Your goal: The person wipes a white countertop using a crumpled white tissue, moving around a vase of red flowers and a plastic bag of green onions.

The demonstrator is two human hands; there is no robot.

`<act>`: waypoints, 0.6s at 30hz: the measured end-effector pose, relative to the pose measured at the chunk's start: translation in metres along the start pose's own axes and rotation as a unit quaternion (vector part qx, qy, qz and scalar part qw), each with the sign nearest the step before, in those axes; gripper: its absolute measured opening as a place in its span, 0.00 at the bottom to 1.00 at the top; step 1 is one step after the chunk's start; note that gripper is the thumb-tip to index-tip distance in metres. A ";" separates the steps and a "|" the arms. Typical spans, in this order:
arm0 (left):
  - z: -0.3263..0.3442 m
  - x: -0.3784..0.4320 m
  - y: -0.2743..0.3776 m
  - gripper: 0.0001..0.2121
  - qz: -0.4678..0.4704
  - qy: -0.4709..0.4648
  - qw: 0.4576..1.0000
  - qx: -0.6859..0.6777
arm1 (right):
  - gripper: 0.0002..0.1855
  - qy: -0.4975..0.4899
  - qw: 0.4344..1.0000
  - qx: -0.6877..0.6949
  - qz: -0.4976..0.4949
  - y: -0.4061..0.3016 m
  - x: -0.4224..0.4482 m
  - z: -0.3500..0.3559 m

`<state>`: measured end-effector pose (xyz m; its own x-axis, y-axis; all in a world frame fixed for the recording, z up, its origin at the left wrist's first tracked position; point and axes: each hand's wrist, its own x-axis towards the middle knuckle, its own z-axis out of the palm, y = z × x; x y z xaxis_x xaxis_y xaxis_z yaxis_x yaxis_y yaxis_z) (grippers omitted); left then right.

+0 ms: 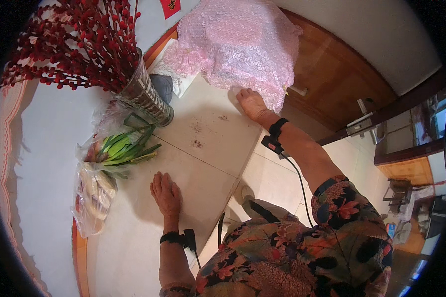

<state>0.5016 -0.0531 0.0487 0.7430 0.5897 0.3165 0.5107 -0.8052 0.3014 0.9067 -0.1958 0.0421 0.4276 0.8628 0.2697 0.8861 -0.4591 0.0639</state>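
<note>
My left hand (166,195) is held palm down over a pale tiled ledge (208,159), fingers extended and holding nothing visible. Left of it lie green leafy vegetables (115,148) and a clear plastic bag of pale, long pieces (96,189). My right hand (252,104) is at the lower edge of a pink lace cloth (241,44), its fingers loosely curled; whether they touch the cloth cannot be made out, and its palm is hidden. Between the hands, small patches of dark crumbs (197,143) mark the tiles.
A glass vase (148,96) of red-budded branches (85,44) stands at the back left. Behind it are a dark grey item (161,87) and a white patterned cloth (182,83). On the right is a wooden door (330,63) with a metal handle (362,124).
</note>
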 end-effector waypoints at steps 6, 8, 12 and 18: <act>0.005 -0.003 -0.004 0.19 0.010 0.007 1.000 0.002 | 0.10 -0.010 0.999 -0.012 0.048 0.016 -0.037 -0.010; 0.008 -0.003 -0.006 0.19 0.020 0.015 1.000 0.003 | 0.09 0.012 0.998 -0.005 0.061 0.017 -0.051 -0.012; 0.005 -0.003 -0.005 0.19 0.007 0.009 1.000 0.000 | 0.08 0.037 0.998 -0.013 0.049 -0.007 -0.079 -0.023; 0.003 -0.002 -0.002 0.18 -0.006 0.008 1.000 -0.007 | 0.09 0.044 0.997 0.022 -0.060 -0.054 -0.114 -0.035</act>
<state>0.5006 -0.0533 0.0444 0.7304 0.5998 0.3267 0.5127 -0.7975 0.3179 0.8039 -0.2774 0.0415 0.3021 0.8883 0.3460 0.9378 -0.3421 0.0594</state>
